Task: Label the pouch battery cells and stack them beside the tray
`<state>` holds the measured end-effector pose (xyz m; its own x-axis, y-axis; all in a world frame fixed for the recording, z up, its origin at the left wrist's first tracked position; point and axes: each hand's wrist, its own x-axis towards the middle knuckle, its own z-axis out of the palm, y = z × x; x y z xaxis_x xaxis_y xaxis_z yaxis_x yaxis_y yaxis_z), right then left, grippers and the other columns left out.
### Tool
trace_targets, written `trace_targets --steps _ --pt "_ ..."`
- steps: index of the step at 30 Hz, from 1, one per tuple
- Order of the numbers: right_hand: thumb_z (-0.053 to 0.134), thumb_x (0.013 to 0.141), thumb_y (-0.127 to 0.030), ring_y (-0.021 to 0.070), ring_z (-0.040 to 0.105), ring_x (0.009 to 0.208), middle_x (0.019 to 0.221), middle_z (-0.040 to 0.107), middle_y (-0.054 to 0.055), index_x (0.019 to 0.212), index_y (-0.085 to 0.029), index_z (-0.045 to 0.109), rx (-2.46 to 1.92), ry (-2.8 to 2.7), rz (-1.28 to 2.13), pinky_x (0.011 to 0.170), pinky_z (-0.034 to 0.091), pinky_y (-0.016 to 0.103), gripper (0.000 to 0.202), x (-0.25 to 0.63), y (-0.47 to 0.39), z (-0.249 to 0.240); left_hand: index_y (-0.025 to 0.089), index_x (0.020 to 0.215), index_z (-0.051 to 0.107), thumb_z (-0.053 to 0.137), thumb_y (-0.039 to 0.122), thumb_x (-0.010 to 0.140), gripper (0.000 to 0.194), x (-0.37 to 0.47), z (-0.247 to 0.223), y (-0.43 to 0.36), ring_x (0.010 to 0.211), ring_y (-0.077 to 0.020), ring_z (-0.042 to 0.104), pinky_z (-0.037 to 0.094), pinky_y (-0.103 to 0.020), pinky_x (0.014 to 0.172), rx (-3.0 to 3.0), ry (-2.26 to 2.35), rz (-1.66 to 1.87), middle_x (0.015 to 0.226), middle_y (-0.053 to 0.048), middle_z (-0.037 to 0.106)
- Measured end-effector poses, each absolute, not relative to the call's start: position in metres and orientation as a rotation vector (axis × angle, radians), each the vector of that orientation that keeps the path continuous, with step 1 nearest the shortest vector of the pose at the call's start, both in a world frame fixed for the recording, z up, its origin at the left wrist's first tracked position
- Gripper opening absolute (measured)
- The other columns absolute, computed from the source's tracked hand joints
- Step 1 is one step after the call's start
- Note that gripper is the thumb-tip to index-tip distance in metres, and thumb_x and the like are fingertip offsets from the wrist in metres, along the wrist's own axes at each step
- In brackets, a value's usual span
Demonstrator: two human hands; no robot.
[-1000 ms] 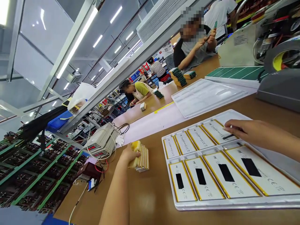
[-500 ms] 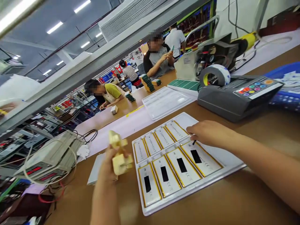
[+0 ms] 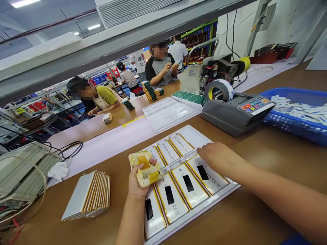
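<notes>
A white tray (image 3: 204, 136) holds flat white battery packs with yellow edges in two rows. In the front row, the packs (image 3: 188, 183) each carry a black rectangle. My left hand (image 3: 139, 180) grips a cream plastic block (image 3: 145, 168) with yellow patches, held over the tray's left part. My right hand (image 3: 213, 156) is closed at the top edge of the rightmost front pack (image 3: 204, 172); whatever its fingertips hold is hidden.
A leaning stack of packs (image 3: 88, 195) lies at left, near a white glove (image 3: 58, 170). A grey tape dispenser (image 3: 230, 115) and blue basket (image 3: 293, 117) stand at right. Behind are a clear tray (image 3: 168, 114) and people at work, including a person (image 3: 160, 68).
My left hand has moved right with the cream block, from beside the tray to over it. My right hand stays by the rightmost front pack. The view has turned right, showing the stack and basket more fully.
</notes>
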<state>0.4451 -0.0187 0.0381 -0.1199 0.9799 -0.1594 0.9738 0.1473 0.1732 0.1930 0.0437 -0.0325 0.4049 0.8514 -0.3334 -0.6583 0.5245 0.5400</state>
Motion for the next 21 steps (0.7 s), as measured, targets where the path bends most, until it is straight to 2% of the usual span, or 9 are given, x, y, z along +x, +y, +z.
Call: trace_targets --steps 3,5,7,10,14,18,21 --pt "0.038 0.079 -0.018 0.0223 0.058 0.075 0.08 0.063 0.012 0.078 -0.014 0.059 1.991 2.106 -0.097 0.059 0.039 0.029 0.022 0.453 -0.008 0.033 0.011 0.101 0.054 0.044 0.009 0.063 0.039 0.194 -0.033 0.043 0.084 -0.0232 0.059 0.046 -0.043 0.078 0.351 0.588 0.995 0.086 -0.01 0.063" --pt "0.034 0.082 -0.034 0.0202 0.057 0.071 0.078 0.062 0.01 0.076 -0.016 0.058 2.058 2.074 -0.37 0.057 0.039 0.028 0.031 0.46 -0.005 0.028 0.012 0.104 0.052 0.045 0.007 0.064 0.04 0.193 -0.033 0.043 0.085 -0.0222 0.059 0.045 -0.044 0.079 0.356 0.548 1.034 0.088 -0.009 0.063" --pt "0.029 0.082 -0.043 0.0182 0.055 0.07 0.08 0.061 0.008 0.077 -0.017 0.057 2.059 2.132 -0.661 0.06 0.04 0.028 0.039 0.463 -0.008 0.022 0.013 0.106 0.051 0.048 0.014 0.069 0.038 0.192 -0.035 0.043 0.087 -0.0227 0.058 0.045 -0.045 0.08 0.331 0.514 1.065 0.09 -0.009 0.062" --pt "0.034 0.079 -0.044 0.0174 0.053 0.073 0.084 0.06 0.008 0.08 -0.016 0.055 2.081 2.167 -0.932 0.064 0.042 0.028 0.035 0.463 -0.019 0.019 0.012 0.107 0.05 0.051 0.035 0.073 0.042 0.189 -0.038 0.041 0.086 -0.0244 0.058 0.045 -0.045 0.079 0.27 0.461 1.065 0.09 -0.011 0.062" --pt "0.039 0.075 -0.045 0.0149 0.051 0.067 0.078 0.058 0.006 0.082 -0.015 0.054 2.206 2.138 -1.227 0.056 0.042 0.024 0.034 0.445 -0.01 0.035 0.011 0.105 0.052 0.049 0.055 0.069 0.057 0.187 -0.041 0.039 0.081 -0.0245 0.059 0.045 -0.045 0.076 0.231 0.425 1.051 0.09 -0.013 0.062" --pt "0.04 0.077 -0.04 0.0121 0.051 0.063 0.074 0.058 0.003 0.08 -0.015 0.055 2.117 2.387 -1.386 0.054 0.04 0.022 0.029 0.383 0.03 0.046 0.013 0.104 0.053 0.047 0.057 0.069 0.056 0.188 -0.038 0.035 0.083 -0.0244 0.059 0.044 -0.042 0.077 0.254 0.331 1.016 0.089 -0.011 0.063" --pt "0.041 0.078 -0.029 0.013 0.053 0.067 0.079 0.061 0.005 0.083 -0.014 0.056 2.065 2.522 -1.223 0.056 0.04 0.022 0.022 0.327 0.054 0.043 0.016 0.105 0.054 0.045 0.055 0.072 0.052 0.188 -0.037 0.032 0.089 -0.0248 0.057 0.043 -0.04 0.078 0.316 0.28 1.016 0.095 -0.01 0.062"
